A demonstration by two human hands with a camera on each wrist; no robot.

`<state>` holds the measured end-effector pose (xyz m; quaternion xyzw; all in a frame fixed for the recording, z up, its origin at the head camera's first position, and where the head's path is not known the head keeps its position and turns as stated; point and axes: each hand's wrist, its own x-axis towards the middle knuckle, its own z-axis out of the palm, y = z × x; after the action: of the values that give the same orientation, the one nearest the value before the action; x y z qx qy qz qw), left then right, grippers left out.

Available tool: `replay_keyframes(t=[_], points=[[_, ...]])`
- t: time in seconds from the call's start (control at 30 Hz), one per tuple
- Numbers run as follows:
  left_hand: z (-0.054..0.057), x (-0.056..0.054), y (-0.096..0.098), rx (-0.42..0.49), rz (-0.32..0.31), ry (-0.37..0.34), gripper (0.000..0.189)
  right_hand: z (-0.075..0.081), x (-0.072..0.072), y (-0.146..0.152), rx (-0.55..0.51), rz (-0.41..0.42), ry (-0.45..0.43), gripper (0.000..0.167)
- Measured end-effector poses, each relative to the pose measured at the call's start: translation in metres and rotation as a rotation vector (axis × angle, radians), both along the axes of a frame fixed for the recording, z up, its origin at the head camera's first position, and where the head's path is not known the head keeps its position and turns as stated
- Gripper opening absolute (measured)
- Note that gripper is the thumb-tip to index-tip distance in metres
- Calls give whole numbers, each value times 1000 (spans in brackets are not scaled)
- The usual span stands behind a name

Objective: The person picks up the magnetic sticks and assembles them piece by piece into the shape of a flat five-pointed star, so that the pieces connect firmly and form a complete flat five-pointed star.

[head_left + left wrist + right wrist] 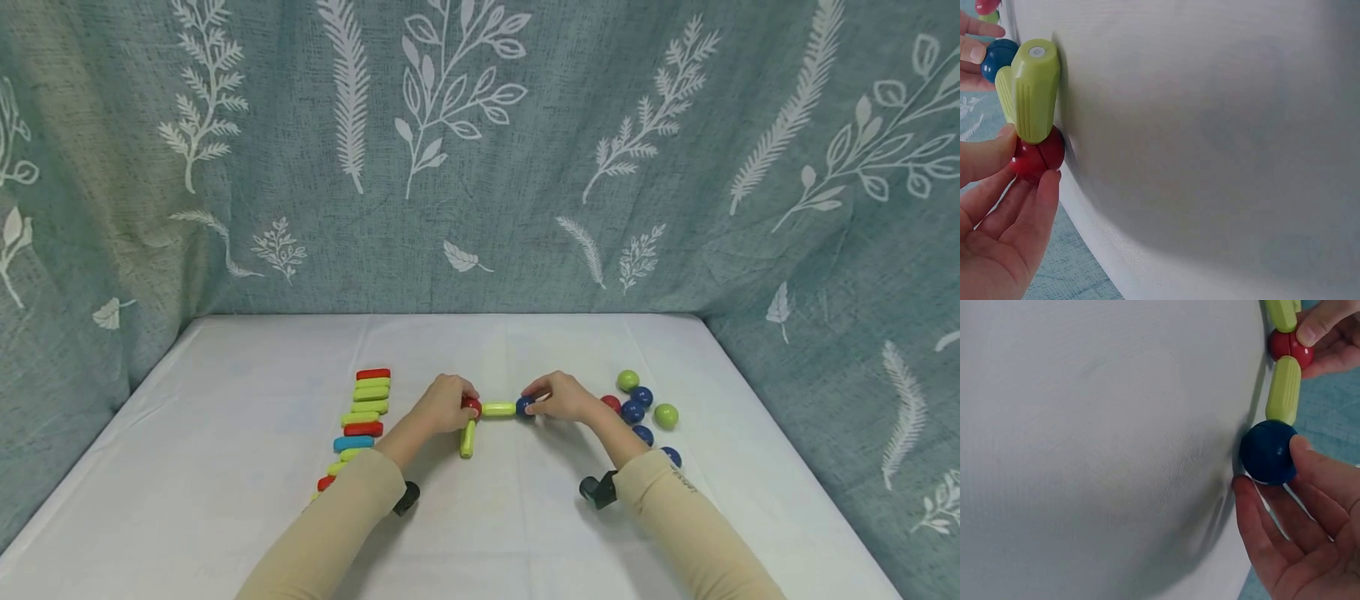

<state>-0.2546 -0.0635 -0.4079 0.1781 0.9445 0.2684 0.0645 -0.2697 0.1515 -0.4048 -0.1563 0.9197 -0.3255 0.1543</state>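
My left hand (446,403) pinches a red ball (1038,154) between thumb and fingers. From that ball one yellow-green rod (467,439) points toward the front of the table, and a second yellow-green rod (498,410) runs right to a blue ball (1268,452). The blue ball touches the end of this second rod. Around it curl the thumb and fingers of my right hand (561,397). In the left wrist view, the nearer rod (1037,90) shows a round metal-looking disc at its free end.
Left of the hands lies a column of rods, among them a blue rod (353,444) and a red rod (372,374). Loose balls sit at the right, including a green ball (666,416) and a blue ball (632,412). A patterned curtain (480,225) hangs behind the white table (255,400).
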Motion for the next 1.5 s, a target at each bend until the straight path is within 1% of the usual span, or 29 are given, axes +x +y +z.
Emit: replay_keyframes(t=[0.07,0.23,0.33,0.43,0.5,0.67,0.77,0.93,1.2,1.33,1.47,1.5], points=[[-1,0,0,2,13,-18,19,1,1,0,6,4,6,28],[-1,-1,0,13,42,-42,19,3,3,-1,11,-26,24,32],[-1,-1,-1,25,42,-35,19,3,2,0,19,-59,18,36],[-3,0,-2,42,40,-38,18,2,3,2,14,-90,-8,37],[-5,1,-3,51,51,-45,16,0,3,1,12,-108,-29,35],[-7,6,-8,55,68,-30,13,-3,8,-2,1,-132,-68,32],[-6,9,-9,60,52,-21,13,-4,11,-2,0,-139,-70,29],[-1,13,-8,51,24,-28,15,-4,14,1,16,-113,-65,23],[4,15,-3,15,25,-65,16,-2,18,7,43,-67,-53,23],[5,16,-2,13,25,-71,16,-1,19,14,84,-72,-14,30],[6,17,-4,8,30,-78,16,-3,17,23,113,-84,29,46],[6,17,-4,7,32,-80,16,-3,17,24,111,-86,28,48]])
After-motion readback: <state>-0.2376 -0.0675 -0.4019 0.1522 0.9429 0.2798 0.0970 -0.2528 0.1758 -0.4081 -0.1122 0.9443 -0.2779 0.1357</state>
